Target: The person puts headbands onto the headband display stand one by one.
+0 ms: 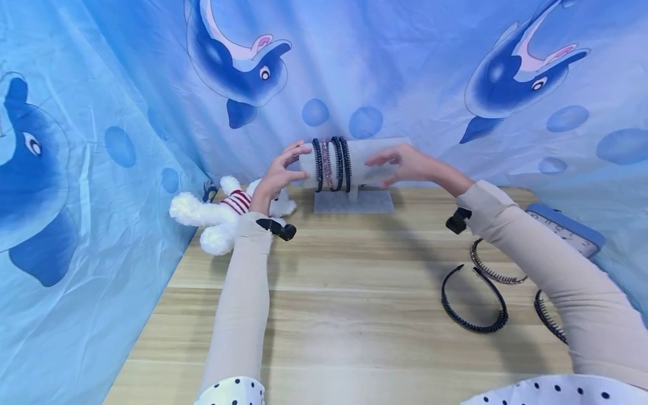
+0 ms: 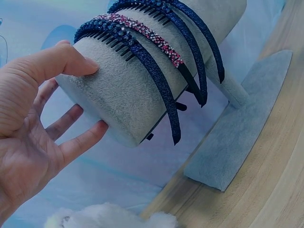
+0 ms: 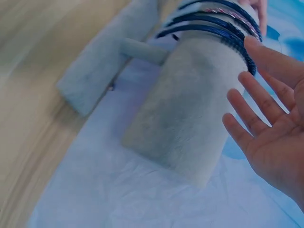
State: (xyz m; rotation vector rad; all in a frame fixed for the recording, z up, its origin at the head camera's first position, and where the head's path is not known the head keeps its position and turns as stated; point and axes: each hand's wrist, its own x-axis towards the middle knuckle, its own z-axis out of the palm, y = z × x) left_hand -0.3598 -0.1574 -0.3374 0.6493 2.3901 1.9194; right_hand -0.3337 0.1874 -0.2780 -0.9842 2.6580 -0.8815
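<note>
A grey, cloth-covered headband stand point(image 1: 372, 163) has a horizontal roll raised on a flat base. On the left part of its roll sit several toothed headbands, dark blue ones point(image 2: 156, 83) and a pink sparkly one point(image 2: 156, 40). My left hand point(image 1: 278, 175) holds the roll's left end, thumb on its side and fingertips at the end edge. Toward the roll's right part reaches my right hand point(image 1: 407, 164), its fingers spread and holding nothing. In the right wrist view those fingers point(image 3: 256, 92) overlap the roll's edge beside the nearest dark headband.
A white plush toy point(image 1: 223, 219) in a striped top lies beside my left forearm. Right of centre on the wooden table are a black headband point(image 1: 498, 320), a brownish one point(image 1: 501, 278) and another dark one point(image 1: 549, 320). A blue-framed clock point(image 1: 572, 230) stands behind my right forearm.
</note>
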